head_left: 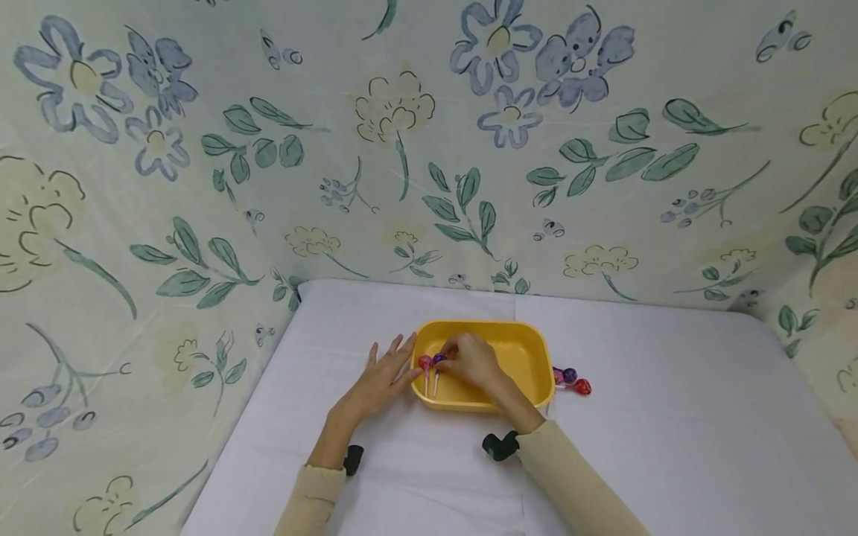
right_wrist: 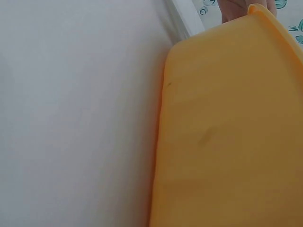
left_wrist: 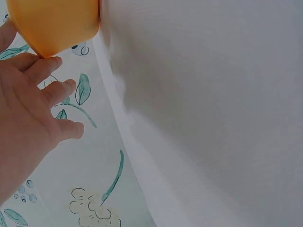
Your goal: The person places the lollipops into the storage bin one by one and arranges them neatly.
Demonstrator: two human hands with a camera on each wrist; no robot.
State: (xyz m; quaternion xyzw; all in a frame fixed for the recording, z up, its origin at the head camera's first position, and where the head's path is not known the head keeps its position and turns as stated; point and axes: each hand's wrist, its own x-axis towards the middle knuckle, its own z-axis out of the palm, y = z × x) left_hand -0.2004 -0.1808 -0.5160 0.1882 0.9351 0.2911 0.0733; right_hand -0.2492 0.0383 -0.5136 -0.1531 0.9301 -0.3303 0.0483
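A yellow tray point(head_left: 526, 357) stands on the white-covered table. My left hand point(head_left: 377, 383) is at its left rim, fingers spread and the thumb over the edge. In the left wrist view, fingertips of that left hand point(left_wrist: 28, 94) touch the tray point(left_wrist: 57, 23) wall. My right hand point(head_left: 472, 361) reaches inside the tray and pinches a purple lollipop point(head_left: 439, 359) near its head. A pink lollipop point(head_left: 426, 362) lies just left of it, against the tray's left side. The right wrist view shows mostly the tray's outer wall point(right_wrist: 227, 123); the right hand's fingers are hidden there.
Right of the tray, on the cloth, lie a red lollipop point(head_left: 583, 387), a purple lollipop point(head_left: 570, 375) and a partly hidden pink one point(head_left: 558, 377). Floral fabric point(head_left: 402, 149) rises behind the table point(head_left: 670, 417). Dark wrist devices point(head_left: 499, 447) sit under both forearms.
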